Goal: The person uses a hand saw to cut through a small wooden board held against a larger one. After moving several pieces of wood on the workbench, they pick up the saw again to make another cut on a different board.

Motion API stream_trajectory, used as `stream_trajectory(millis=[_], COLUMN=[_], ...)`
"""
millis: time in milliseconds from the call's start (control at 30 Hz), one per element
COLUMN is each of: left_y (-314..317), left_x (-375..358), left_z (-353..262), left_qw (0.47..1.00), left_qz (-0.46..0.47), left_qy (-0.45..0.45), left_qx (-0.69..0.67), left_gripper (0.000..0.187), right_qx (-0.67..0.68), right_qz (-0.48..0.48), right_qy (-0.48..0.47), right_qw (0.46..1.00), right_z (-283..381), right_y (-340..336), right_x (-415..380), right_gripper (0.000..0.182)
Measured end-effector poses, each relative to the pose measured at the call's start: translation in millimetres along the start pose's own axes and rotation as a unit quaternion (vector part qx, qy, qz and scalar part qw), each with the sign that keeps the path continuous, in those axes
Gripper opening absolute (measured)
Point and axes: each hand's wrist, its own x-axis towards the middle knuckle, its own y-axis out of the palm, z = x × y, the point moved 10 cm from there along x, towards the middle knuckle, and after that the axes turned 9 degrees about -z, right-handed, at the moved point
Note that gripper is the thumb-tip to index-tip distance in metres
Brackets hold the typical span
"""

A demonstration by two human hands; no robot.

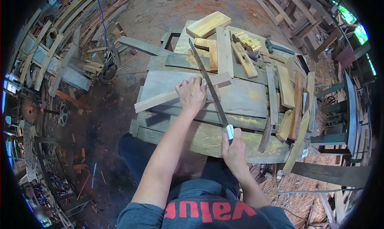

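A long wooden strip (156,100) lies slantwise across the plank-topped workbench (196,139). My left hand (192,94) presses on it from above, its fingers wrapped over the strip. My right hand (235,151) is closed round the white and dark handle of a handsaw (216,99). The saw's long dark blade points away from me and crosses the strip just right of my left fingers. Whether its teeth touch the wood cannot be made out. A wood block (213,56) and an upright-lying board (225,53) are beyond the blade.
A thick block (209,24) sits at the bench's far edge. A hammer (280,48) lies at the far right, above several loose wood pieces (285,86). Wood scraps and timber stacks (72,29) stand on the left. A dark metal stand (334,109) is at the right.
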Motion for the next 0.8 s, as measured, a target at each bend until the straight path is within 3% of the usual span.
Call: stream_trajectory(millis=[200,267,433,633,800], left_y=[-1,3,2,0,5], left_x=[-2,-2,-2,-1,1], left_z=[-2,1,0,-1,0], left_qw=[1.000,1.000,0.999,0.999,0.999], left_qz=[-0.018,-0.008,0.014,-0.008,0.000], left_qy=[0.015,-0.001,-0.003,0.008,0.002], left_qx=[0.010,0.021,0.031,0.031,0.036], left_gripper=[0.030,0.030,0.029,0.030,0.030], right_qx=[-0.023,-0.025,0.008,0.026,0.020], right_qz=[-0.011,-0.026,0.008,-0.042,-0.006], right_qy=[-0.036,-0.055,0.009,-0.043,-0.001], right_qw=[0.999,0.998,1.000,0.998,1.000], right_z=[13,15,-12,14,-5], right_y=[36,22,-3,29,-9], right_x=[62,47,-11,57,-9], right_gripper=[0.028,0.028,0.028,0.025,0.026])
